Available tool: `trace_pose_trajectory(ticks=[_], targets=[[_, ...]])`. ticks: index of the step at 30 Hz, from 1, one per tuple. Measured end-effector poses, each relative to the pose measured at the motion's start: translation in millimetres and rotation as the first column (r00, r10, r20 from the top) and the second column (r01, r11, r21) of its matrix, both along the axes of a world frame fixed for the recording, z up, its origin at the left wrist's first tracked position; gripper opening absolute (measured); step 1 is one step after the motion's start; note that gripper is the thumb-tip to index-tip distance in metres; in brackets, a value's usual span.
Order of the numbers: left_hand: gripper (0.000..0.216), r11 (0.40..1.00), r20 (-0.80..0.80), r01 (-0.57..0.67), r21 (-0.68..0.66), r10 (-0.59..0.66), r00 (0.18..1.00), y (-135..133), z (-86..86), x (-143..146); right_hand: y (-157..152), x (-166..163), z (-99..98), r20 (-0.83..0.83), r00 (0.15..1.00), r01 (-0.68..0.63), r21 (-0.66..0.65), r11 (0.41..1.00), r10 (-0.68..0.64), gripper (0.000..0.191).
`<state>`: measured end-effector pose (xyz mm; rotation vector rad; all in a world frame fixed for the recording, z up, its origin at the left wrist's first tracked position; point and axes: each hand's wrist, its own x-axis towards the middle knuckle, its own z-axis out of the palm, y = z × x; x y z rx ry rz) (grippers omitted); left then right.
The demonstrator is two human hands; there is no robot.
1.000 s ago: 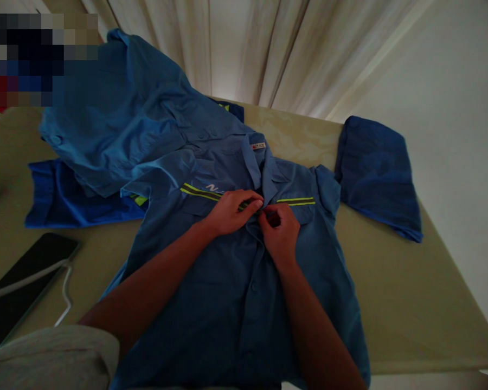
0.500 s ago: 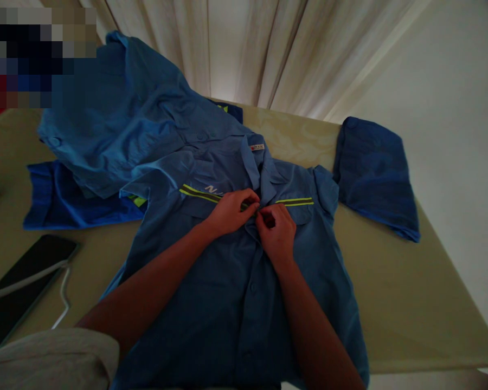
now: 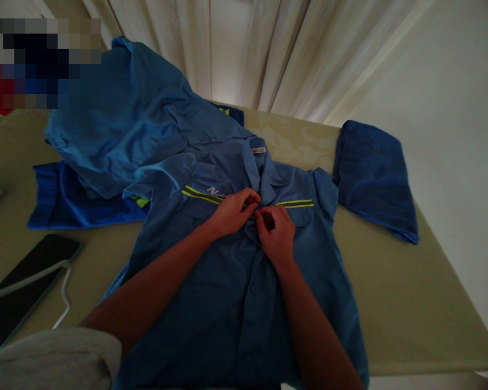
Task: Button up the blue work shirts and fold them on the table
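Note:
A blue short-sleeved work shirt (image 3: 228, 303) with yellow-green chest stripes lies face up on the beige table (image 3: 415, 303), collar pointing away from me. My left hand (image 3: 231, 212) pinches the shirt's front placket at chest height, just below the collar. My right hand (image 3: 275, 232) meets it from the right, fingers closed on the same placket edge. The fingertips of both hands touch over the button line. What lies between the fingertips is too small to make out.
A second blue shirt (image 3: 122, 130) lies crumpled at the back left over a darker blue garment (image 3: 65, 203). A folded dark blue piece (image 3: 374, 173) hangs over the right table edge. A dark phone (image 3: 20, 287) with a white cable lies front left. Curtains hang behind.
Both hands stay pinched together at the placket, shifting only slightly. The view has tilted a little.

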<state>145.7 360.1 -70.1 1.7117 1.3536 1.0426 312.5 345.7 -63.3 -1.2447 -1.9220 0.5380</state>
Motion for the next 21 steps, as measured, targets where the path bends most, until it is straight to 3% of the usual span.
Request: trace_pose_trajectory(ticks=[4,8,12,17,21], targets=[[0.021,0.997,0.040,-0.073,-0.033,0.074,0.996,-1.3,1.1,2.8,-1.9,0.3,-1.8,0.105,0.994,0.001,0.084,0.996,-0.010,0.012],[0.019,0.992,0.003,-0.118,-0.039,0.119,0.993,-3.1,1.9,6.8,-1.0,1.6,-3.7,0.136,0.990,0.012,0.078,0.997,-0.023,0.013],[0.009,0.995,-0.095,-0.028,0.098,0.037,0.995,-4.0,0.0,6.7,3.7,3.9,-5.1,-0.031,0.995,0.093,-0.075,0.993,-0.096,0.016],[0.016,0.951,-0.134,0.144,0.275,-0.110,0.985,-5.2,1.5,0.8,7.3,7.4,-7.2,-0.289,0.936,0.101,-0.328,0.939,-0.201,0.023],[0.024,0.923,-0.290,0.205,0.326,-0.108,0.951,-7.1,3.6,-1.3,7.4,9.3,-7.9,-0.347,0.920,0.044,-0.365,0.930,-0.180,0.024]])
